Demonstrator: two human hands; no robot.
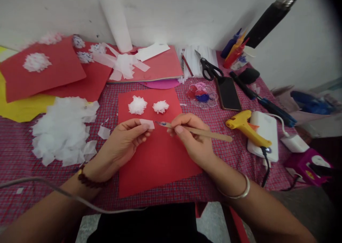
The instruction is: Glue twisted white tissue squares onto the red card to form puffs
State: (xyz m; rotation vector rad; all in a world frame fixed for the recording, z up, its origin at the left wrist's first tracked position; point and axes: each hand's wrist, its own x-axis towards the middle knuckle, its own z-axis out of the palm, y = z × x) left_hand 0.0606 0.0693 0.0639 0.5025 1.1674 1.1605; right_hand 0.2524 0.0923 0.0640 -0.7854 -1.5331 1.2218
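Note:
My left hand (132, 132) pinches a small square of white tissue-like paper (147, 123) between thumb and forefinger. In my right hand (193, 136) is a slim wooden-handled paintbrush (211, 133), its dark-stained tip close to the paper; whether they touch I cannot tell. Both hands are over a red paper sheet (160, 164). On its far part sit two fluffy white paper flowers, a larger flower (137, 104) and a smaller flower (160, 107). Left of my left hand lies a heap of cut white squares (62, 132), with a loose square (104, 132) beside it.
Beyond the sheet are a plastic paint palette (202, 95), a phone (228, 92) and black scissors (210, 68). A yellow glue gun (248, 129) rests against a white power bank (263, 136) at right. A cable (66, 191) crosses my left forearm. Red cards with flowers (42, 70) lie back left.

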